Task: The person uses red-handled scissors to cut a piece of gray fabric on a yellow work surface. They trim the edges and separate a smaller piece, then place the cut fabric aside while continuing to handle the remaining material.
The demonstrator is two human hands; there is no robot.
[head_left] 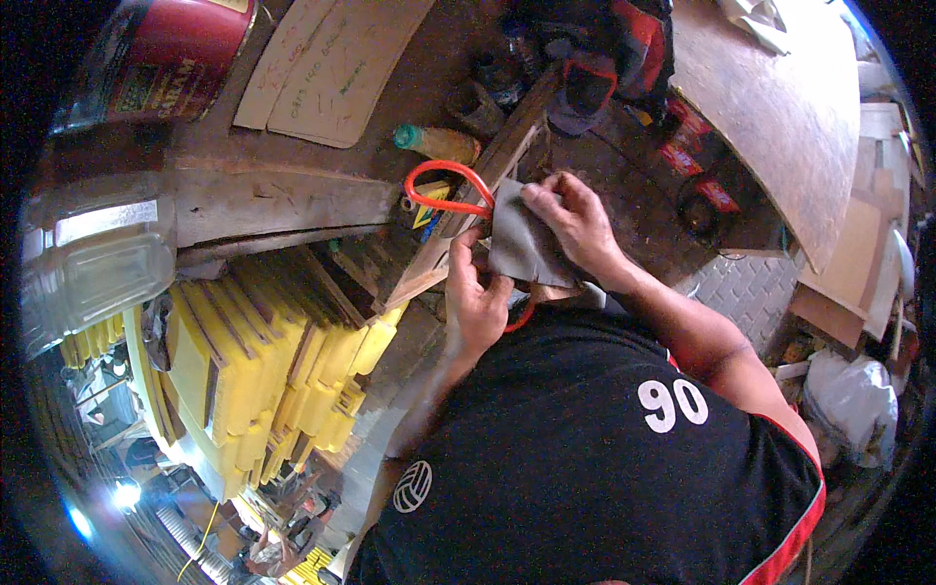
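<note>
A dark grey, flexible rectangular sheet (526,239) is held between my two hands in front of my chest. My left hand (473,300) grips its lower left edge with thumb and fingers. From the right, my right hand (577,226) pinches the upper part of the sheet. I cannot tell whether it is cloth, leather or abrasive paper. A bright orange tube-like loop (450,168) curves out from the sheet's left side, and a short orange length shows below it by my shirt. How the loop joins the sheet is hidden.
A wooden beam (419,278) runs beside my left hand. Yellow-edged stacked boards (258,380) stand at left. On the bench are a green-capped bottle (439,142), cardboard pieces (331,73), a red can (180,58) and a clear plastic container (102,258). A curved board (770,88) lies at upper right.
</note>
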